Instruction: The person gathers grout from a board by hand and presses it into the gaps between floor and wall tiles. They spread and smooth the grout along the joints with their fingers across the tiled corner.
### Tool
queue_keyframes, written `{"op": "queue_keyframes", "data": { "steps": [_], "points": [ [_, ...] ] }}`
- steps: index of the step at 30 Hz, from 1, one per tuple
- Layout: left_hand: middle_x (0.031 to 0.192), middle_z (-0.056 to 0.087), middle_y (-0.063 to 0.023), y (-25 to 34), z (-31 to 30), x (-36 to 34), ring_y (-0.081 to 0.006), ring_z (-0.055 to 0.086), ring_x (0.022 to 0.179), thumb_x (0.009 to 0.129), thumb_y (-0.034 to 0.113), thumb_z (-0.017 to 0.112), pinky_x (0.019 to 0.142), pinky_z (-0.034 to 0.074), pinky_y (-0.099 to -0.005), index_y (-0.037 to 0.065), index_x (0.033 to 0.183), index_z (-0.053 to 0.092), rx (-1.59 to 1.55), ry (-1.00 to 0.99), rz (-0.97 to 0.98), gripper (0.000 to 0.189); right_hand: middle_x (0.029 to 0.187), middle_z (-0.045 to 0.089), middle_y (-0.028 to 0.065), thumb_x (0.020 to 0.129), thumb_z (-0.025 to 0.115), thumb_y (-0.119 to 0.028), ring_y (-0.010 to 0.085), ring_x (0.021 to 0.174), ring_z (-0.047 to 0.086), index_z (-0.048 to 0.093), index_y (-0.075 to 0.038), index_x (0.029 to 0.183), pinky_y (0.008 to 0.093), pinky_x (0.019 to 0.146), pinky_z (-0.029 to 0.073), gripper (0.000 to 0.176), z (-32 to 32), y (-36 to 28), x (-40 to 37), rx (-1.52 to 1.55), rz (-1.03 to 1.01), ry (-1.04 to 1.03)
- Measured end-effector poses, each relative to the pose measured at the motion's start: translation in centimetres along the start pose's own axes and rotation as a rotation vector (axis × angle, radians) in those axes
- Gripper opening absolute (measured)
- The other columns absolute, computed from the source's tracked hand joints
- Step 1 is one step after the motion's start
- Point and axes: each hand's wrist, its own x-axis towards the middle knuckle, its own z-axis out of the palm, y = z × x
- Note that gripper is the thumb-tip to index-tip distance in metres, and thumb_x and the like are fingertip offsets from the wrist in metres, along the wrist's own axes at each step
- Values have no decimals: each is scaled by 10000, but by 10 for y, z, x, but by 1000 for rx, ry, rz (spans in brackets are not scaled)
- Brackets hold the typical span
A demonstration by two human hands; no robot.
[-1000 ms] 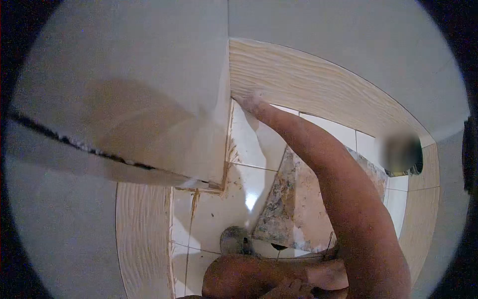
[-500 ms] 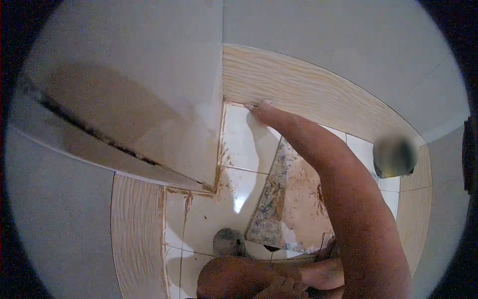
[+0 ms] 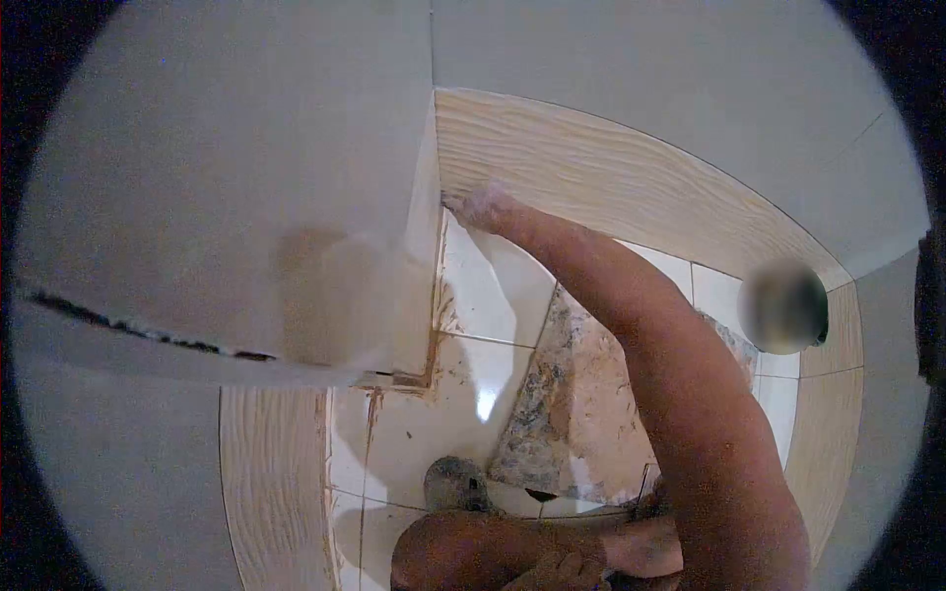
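Two hands: the right hand (image 3: 483, 207) is stretched to the upper centre of the frame. What seems to be the left hand (image 3: 557, 574) sits at the bottom edge, against a bent knee (image 3: 463, 552).
Right hand state: it is blurred where it meets the skirting tile (image 3: 611, 177), so I cannot tell whether the fingers are spread or curled. Nothing shows in its grasp.
Left hand state: only knuckles show, so I cannot tell its grip.
Skirting tile: a wood-grain band curving from upper centre down to the right along the foot of the wall. The right hand touches its lower edge at the corner, just beside the white wall (image 3: 246, 177).
Handling: it looks hard, stiff and fixed in place. The ridged face should give fingertips some grip, and the edges are probably brittle. The lower edge and corner end look like the only places to press or take hold.
Floor tiles (image 3: 488, 286): white and glossy, likely slippery, with brown smears (image 3: 434, 345) along the joints.
Stained sheet (image 3: 576, 404): lies flat at centre right, partly under the forearm.
Grey lump (image 3: 453, 483): lower centre, just above the knee. I cannot tell what it is.
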Motion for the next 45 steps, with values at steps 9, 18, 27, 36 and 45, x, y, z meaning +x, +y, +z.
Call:
{"op": "queue_keyframes", "data": {
  "steps": [9,18,27,36,45],
  "points": [
    [968,522,-161,7,6,-1,-316,522,909,873,281,517,792,448,-432,36,1034,568,27,-20,20,298,860,657,164,712,698,-134,289,846,649,189,-45,1433,416,715,513,887,40,29,-40,-46,-157,-29],
    [932,526,-159,13,14,-9,-313,528,879,870,288,524,772,458,-427,37,1011,573,198,-45,65,292,914,639,184,778,620,-250,354,881,611,506,-105,1242,436,769,481,499,-18,43,-164,382,224,66],
    [902,528,-159,24,8,-9,-316,534,853,872,296,529,762,466,-427,37,998,575,344,-59,87,291,887,638,185,809,596,-311,332,850,613,624,-94,1083,419,760,480,350,46,65,-412,552,751,-58],
    [887,532,-152,30,13,-10,-323,537,846,862,290,556,756,468,-436,35,1025,566,310,-47,91,304,927,655,189,850,558,-462,337,831,646,531,-156,1253,406,732,504,507,40,-50,-488,826,1026,-107],
    [892,540,-147,23,22,-11,-312,535,835,852,269,570,748,468,-410,21,1056,566,398,-62,96,322,755,620,196,874,558,-362,363,730,608,583,-105,1101,450,649,459,344,63,-79,-472,782,1233,160]
  ]
}}
